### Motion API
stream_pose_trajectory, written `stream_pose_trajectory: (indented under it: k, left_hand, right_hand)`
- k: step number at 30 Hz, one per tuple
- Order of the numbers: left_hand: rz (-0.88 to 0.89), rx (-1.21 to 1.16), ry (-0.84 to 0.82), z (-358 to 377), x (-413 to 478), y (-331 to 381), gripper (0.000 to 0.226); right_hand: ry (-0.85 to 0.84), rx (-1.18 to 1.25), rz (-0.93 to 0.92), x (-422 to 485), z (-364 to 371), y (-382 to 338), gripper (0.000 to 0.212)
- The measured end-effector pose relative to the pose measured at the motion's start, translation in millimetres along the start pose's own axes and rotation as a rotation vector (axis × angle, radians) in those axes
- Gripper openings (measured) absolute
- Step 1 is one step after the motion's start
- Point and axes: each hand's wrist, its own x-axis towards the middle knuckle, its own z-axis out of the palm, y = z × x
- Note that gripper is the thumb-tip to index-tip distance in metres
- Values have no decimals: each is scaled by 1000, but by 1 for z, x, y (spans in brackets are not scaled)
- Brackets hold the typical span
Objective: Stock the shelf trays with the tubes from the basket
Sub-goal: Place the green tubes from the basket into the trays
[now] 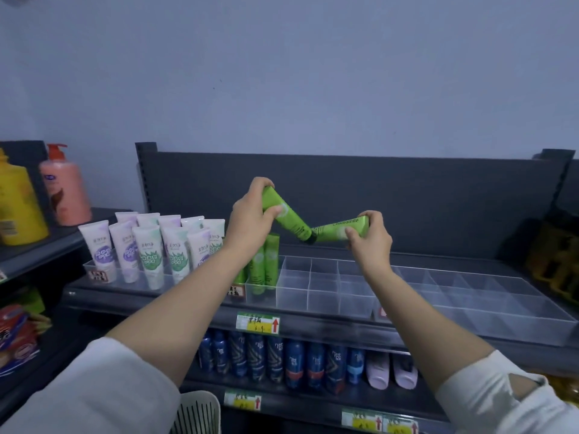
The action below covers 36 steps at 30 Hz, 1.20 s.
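Green tubes (291,217), two in hand: location?
— Aloft, above the clear divided tray (326,275) on the shelf (313,321), just right of the stocked green tubes (266,261) standing upright in its leftmost cells. Basket (197,411) low at the bottom edge of the view, well apart.

Grip?
— Left hand (250,214) curled round the upper end of the left-hand tube (291,217), thumb pressed on its face. Right hand (369,242) pinching the flat crimped end of the right-hand tube (340,228), fingers over the top, thumb on the near side.

Long axis and heading?
— Left-hand tube: steeply slanted, black cap (308,238) down and to the right. Right-hand tube: nearly level, cap to the left and slightly lower. Caps meeting, or almost, between the hands; contact not resolvable.

Handling, as a judgement?
— Probably light, soft-walled and glossy, hence liable to slip or to dent under a hard squeeze. Stiffest at cap and crimp. Best held at mid-body or crimp, then turned upright to match the neighbours and lowered into a free cell.
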Motion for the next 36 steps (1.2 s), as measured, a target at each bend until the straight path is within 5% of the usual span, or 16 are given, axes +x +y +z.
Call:
stream_pose_trajectory:
  k: [6, 15, 24, 31, 36]
  left_hand:
    - [46, 261, -257, 16, 0, -12, 35]
    - [154, 616, -569, 52, -6, -27, 30]
    - [59, 646, -452, 51, -6, -40, 41]
    - [139, 598, -337, 37, -2, -39, 33]
    - [153, 562, -263, 11, 5, -42, 28]
  right_hand:
    - [-139, -62, 3, 6, 8, 9, 29]
    - [-523, -434, -271, 19, 18, 8, 32]
    - [-837, -667, -452, 33, 53, -18, 51]
    - [-879, -582, -440, 35, 56, -24, 44]
    - [-746, -570, -494, 38, 56, -43, 39]
